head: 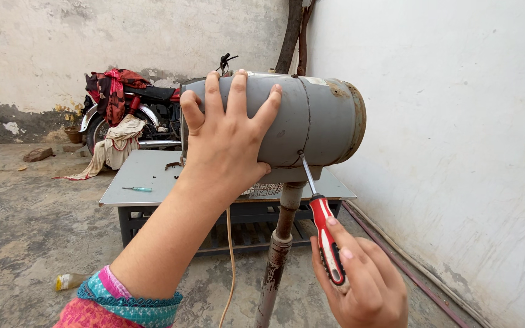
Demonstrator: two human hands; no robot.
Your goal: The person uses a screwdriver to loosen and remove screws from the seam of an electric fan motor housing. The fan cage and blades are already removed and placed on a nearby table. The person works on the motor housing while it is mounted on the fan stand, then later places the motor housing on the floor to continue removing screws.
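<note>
Screwdriver (323, 228) clamped in right hand (360, 285), tip up-left against grey cylinder (317, 118), left hand (229, 140) splayed on it

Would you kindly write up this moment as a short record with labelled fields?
Setting: outdoor yard, concrete floor, whitewashed walls
Left hand: palm flat on the grey cylindrical housing, fingers spread
Right hand: grips the red-handled screwdriver
Screwdriver tip: at the housing's lower seam
Housing mount: on top of a rusty metal pole
Behind: grey metal table with a small green tool on it
Background: motorcycle draped with cloth, by the far wall
Floor: a small bottle lying at left
</note>
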